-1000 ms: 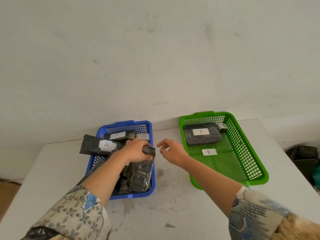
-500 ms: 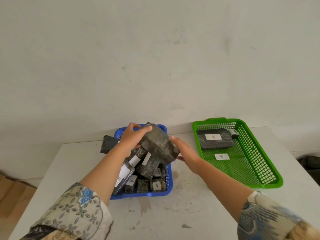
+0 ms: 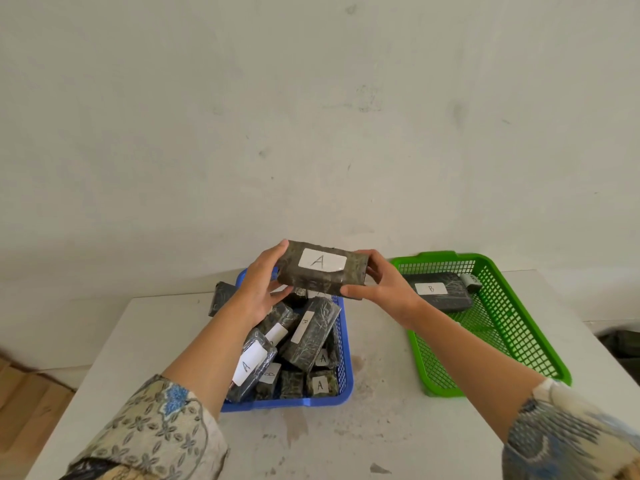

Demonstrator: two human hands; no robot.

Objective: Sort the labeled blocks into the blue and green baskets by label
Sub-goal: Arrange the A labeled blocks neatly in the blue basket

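Observation:
A dark wrapped block with a white "A" label is held up above the far end of the blue basket. My left hand grips its left end and my right hand grips its right end. The blue basket holds several dark blocks, most labelled A, and one long block seems to read B. The green basket at the right holds a flat block labelled B and a small grey piece at its far end.
Both baskets stand on a white, stained table against a pale wall. One dark block sticks out over the blue basket's far left rim. Dark items lie off the table at the right edge.
The block has been lifted out of the blue basket and turned so its A label faces up. Both hands now hold it by its ends, higher than before.

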